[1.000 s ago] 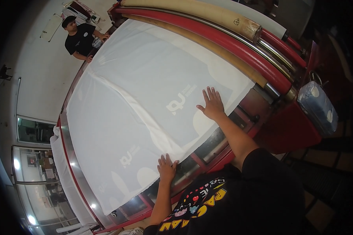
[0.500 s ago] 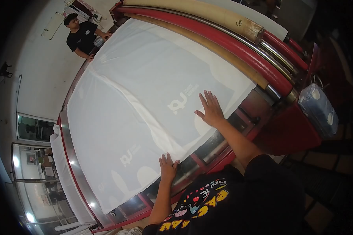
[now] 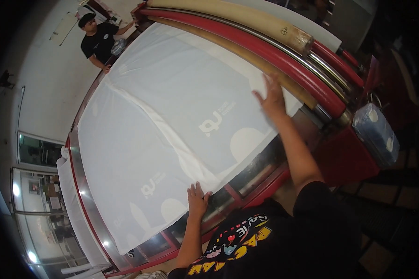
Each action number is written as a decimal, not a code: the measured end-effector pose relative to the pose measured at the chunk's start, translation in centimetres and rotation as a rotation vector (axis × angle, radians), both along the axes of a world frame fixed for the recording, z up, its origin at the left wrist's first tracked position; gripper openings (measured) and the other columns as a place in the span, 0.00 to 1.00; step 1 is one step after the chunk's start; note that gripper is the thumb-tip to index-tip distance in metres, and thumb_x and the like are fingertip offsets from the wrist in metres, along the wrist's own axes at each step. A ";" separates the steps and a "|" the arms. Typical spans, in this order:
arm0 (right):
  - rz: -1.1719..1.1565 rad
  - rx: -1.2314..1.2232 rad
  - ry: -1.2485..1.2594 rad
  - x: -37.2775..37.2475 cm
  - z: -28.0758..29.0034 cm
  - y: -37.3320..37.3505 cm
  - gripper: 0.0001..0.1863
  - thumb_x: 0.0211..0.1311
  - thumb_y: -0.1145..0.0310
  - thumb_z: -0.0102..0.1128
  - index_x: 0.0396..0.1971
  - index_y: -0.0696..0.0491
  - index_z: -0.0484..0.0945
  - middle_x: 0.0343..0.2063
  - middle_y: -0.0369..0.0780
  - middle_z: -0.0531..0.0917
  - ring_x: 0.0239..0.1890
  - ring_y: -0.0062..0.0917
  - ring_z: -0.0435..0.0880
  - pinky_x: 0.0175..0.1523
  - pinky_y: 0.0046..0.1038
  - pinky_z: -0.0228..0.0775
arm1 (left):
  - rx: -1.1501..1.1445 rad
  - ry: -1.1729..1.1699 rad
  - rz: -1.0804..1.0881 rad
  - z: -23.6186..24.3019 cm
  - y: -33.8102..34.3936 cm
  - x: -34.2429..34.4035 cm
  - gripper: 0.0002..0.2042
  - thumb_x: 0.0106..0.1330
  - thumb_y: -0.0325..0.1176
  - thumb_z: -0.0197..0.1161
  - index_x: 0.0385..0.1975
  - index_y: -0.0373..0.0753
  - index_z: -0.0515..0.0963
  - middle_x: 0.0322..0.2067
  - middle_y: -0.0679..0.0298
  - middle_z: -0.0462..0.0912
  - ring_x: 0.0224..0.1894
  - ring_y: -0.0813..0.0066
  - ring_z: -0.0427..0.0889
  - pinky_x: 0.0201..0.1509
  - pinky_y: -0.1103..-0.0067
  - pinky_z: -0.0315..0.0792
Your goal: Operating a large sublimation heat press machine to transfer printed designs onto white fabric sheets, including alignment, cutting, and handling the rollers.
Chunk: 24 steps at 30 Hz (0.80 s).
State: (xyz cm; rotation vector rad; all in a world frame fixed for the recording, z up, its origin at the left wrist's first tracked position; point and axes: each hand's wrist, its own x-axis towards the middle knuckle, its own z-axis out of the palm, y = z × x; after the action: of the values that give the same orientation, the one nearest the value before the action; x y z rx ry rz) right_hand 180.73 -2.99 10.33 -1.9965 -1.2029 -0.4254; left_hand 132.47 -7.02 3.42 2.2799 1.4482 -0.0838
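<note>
A large white sheet of fabric (image 3: pixel 181 69) is spread over the wide bed of a red machine, with a pale printed pattern showing through it. A long raised fold (image 3: pixel 163 123) runs across the sheet from the far left towards my left hand. My left hand (image 3: pixel 198 201) lies on the near edge of the sheet beside the fold's end, its fingers stretched out. Further right, my right hand (image 3: pixel 273 100) is open with fingers spread, over the sheet's right end close to the rollers. I cannot tell whether it touches the fabric.
Along the far right side run a red roller (image 3: pixel 246 46), a cardboard-wrapped roll (image 3: pixel 265 29) and metal bars. A plastic-wrapped bundle (image 3: pixel 376 132) sits on the machine's right end. Another person (image 3: pixel 97 42) stands at the far left end, one hand at the bed's edge. Left, a glass door (image 3: pixel 39 223).
My right hand has slid away from me and to the right, towards the rollers. My left hand has stayed about in place. The other person has reached one arm out towards the rollers' far end.
</note>
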 end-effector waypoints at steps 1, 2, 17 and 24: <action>-0.006 0.106 -0.143 2.6 1.5 0.1 0.39 0.56 0.55 0.68 0.65 0.53 0.63 0.62 0.55 0.67 0.67 0.52 0.61 0.70 0.48 0.54 | 0.017 -0.020 0.010 0.1 0.0 -0.2 0.37 0.68 0.53 0.56 0.68 0.34 0.56 0.66 0.36 0.56 0.68 0.31 0.52 0.71 0.53 0.52; -0.099 0.105 -0.174 5.0 2.9 0.3 0.41 0.52 0.58 0.71 0.65 0.52 0.62 0.61 0.55 0.67 0.67 0.50 0.61 0.69 0.47 0.55 | 0.040 -0.034 0.021 0.2 0.0 -0.7 0.36 0.68 0.52 0.56 0.69 0.34 0.56 0.66 0.37 0.56 0.68 0.32 0.52 0.71 0.53 0.51; 0.120 0.240 0.438 25.1 4.3 0.6 0.61 0.35 0.63 0.84 0.69 0.52 0.51 0.63 0.50 0.64 0.64 0.40 0.66 0.66 0.38 0.61 | 0.259 0.245 0.839 -0.7 -13.0 -23.2 0.34 0.69 0.43 0.57 0.71 0.37 0.52 0.69 0.40 0.52 0.71 0.37 0.50 0.71 0.53 0.49; 0.058 0.161 0.608 25.4 4.8 1.1 0.55 0.41 0.73 0.79 0.67 0.53 0.50 0.61 0.46 0.64 0.60 0.34 0.68 0.62 0.33 0.66 | 0.077 0.320 1.276 -1.9 -23.2 -28.7 0.33 0.73 0.46 0.51 0.72 0.41 0.49 0.71 0.45 0.49 0.72 0.41 0.49 0.71 0.52 0.49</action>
State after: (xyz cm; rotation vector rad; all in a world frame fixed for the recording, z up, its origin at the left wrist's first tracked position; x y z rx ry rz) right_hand 206.13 -1.89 15.16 -1.7600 -0.8086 0.1144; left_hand 103.74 -30.18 1.50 1.0287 2.7921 0.0049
